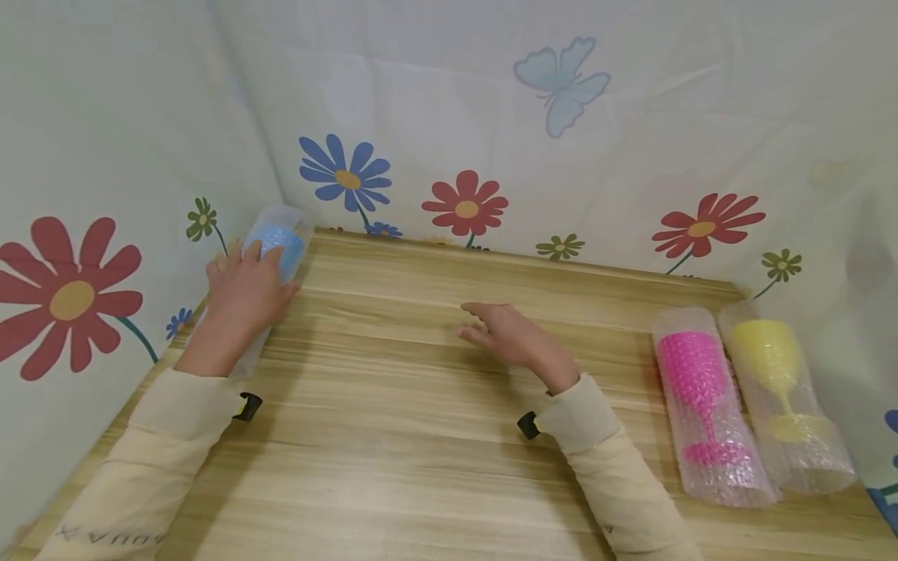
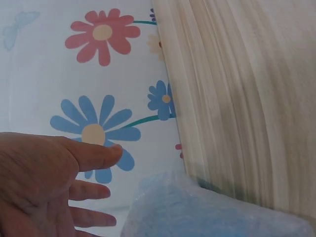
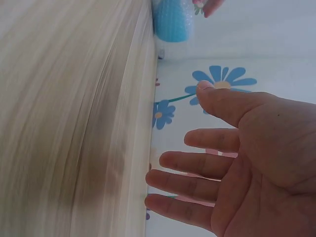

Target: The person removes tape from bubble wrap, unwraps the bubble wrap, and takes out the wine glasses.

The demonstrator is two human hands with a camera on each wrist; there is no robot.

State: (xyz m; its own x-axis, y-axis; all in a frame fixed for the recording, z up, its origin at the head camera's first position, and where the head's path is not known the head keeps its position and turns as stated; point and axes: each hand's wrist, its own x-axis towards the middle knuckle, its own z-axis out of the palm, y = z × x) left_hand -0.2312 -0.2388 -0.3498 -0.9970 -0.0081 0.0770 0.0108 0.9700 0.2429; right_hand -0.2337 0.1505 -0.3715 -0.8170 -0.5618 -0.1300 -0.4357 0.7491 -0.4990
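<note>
At the table's far left corner lies a blue cup in clear bubble wrap (image 1: 289, 248), its lower part mostly hidden under my left hand (image 1: 245, 300). In the left wrist view my left hand (image 2: 54, 177) has its fingers extended and spread, beside the wrapped blue cup (image 2: 197, 215) with a gap between. My right hand (image 1: 510, 335) hovers over the middle of the table, holding nothing. Its fingers are straight and the palm shows in the right wrist view, where the right hand (image 3: 237, 153) is well away from the blue cup (image 3: 172, 22).
On the table's right side, a pink goblet (image 1: 694, 370) and a yellow goblet (image 1: 768, 354) lie side by side in bubble wrap. A white flowered cloth (image 1: 421, 93) rises behind the wood-grain table (image 1: 393, 405) and along its sides.
</note>
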